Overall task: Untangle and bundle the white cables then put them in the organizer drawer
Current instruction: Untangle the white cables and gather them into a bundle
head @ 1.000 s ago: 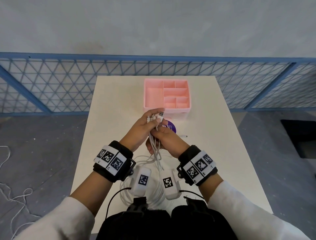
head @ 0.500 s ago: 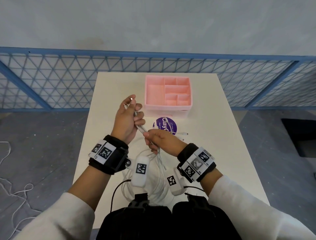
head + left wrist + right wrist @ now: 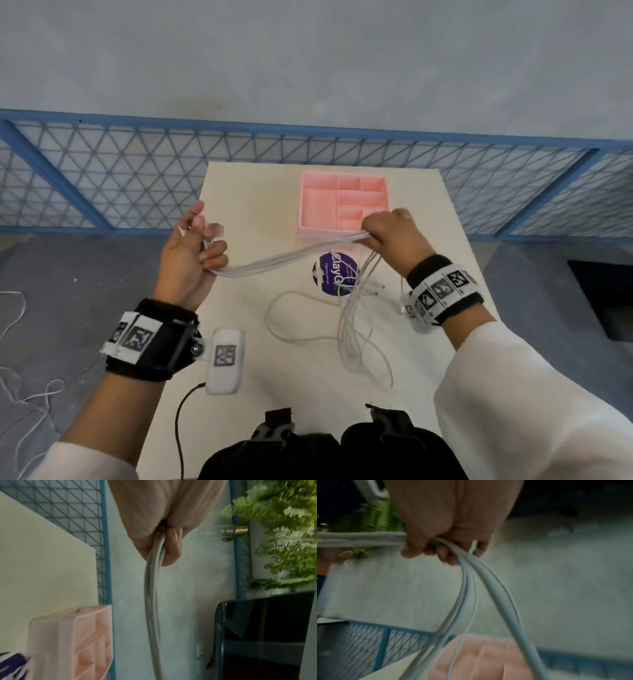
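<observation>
Left hand (image 3: pixel 191 263) fingers curled round one end of the white cables (image 3: pixel 287 257), metal plug tips poking out above the fist; left wrist view confirms the strands pinched tight between thumb and fingers. Right hand (image 3: pixel 394 236) also closed round the same bunch, further along. Between the two hands the strands run as one near-taut flat band, held up in the air just in front of the pink organizer drawer (image 3: pixel 318 205). Right hand sits over the organizer's near right corner; left hand is well off to the organizer's left, past the table (image 3: pixel 239 192) edge.

From the right hand the slack drops down to the table in front of the organizer: long thin loops, loosely piled, a few plug ends lying beside them. Cables are thin, round, smooth, rubbery looking.

Organizer: matte pink plastic, rectangular, open top, split into several box compartments, nothing seen in them. Round purple sticker (image 3: pixel 334 274) with white lettering lies flat just in front of it, cables crossing over it. Table is flat, off-white, matte. Blue wire-mesh fence (image 3: pixel 102 178) behind the organizer, grey wall beyond.
</observation>
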Available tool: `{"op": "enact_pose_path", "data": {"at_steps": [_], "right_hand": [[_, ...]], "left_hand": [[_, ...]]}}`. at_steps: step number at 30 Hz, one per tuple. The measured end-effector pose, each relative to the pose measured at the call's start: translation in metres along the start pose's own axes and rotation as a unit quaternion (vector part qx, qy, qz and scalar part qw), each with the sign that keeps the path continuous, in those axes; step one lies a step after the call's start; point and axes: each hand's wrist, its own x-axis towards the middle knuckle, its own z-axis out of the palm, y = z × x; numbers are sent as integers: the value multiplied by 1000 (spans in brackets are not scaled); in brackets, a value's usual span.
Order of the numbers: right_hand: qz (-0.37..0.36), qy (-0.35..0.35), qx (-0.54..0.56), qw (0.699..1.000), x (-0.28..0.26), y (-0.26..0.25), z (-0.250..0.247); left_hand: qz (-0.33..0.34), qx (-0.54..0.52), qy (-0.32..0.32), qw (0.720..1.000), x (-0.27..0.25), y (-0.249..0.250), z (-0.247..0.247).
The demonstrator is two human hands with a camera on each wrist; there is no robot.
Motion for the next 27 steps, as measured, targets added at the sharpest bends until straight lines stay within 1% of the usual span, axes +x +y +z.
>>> {"op": "enact_pose_path", "data": {"at_steps": [1,2,3,4,5,6,7,8,10,12,13,14,17,19,22,25,26,27], "right_hand": [[-31,72,-71,994,1,2,-13],[-37,119,-92,988,0,7,-22],[-16,120,-54,991,-1,8,-28],[27,86,28,996,-4,4,-28],[85,21,131,988,-7,-1,-19],[140,-42,213,966,-13,-7,-6],[167,-68,273,945,-20,-11,9],[182,-73,327,924,-26,-13,22],[209,-80,413,883,-39,-12,38],[242,-132,457,846,-51,-6,48],[251,-167,454,838,-55,-2,54],[252,-198,436,841,-59,3,60],[213,-257,343,878,-70,20,80],[210,-241,320,892,-76,31,86],[248,-205,281,904,-80,39,91],[238,-213,184,930,-84,49,100],[246,-200,171,933,-86,52,101],[260,-174,181,932,-86,53,99]], "left_hand": [[11,-17,-4,1000,4,8,-2],[24,-30,-7,999,8,16,-4],[39,-40,-5,998,12,20,-7],[52,-48,1,997,16,19,-9],[61,-57,8,996,19,15,-9],[63,-67,16,996,21,7,-10],[56,-83,22,995,23,-3,-11],[42,-101,24,994,25,-12,-12],[14,-116,26,993,26,-22,-19],[6,-107,36,994,29,-24,-27],[8,-99,46,994,31,-24,-29],[10,-88,57,994,33,-24,-30],[16,-55,73,996,38,-27,-31],[22,-36,82,996,42,-28,-32],[38,-8,105,994,46,-26,-31],[55,13,113,992,48,-25,-30],[57,12,113,992,50,-24,-31],[56,7,112,992,52,-23,-31]]}}
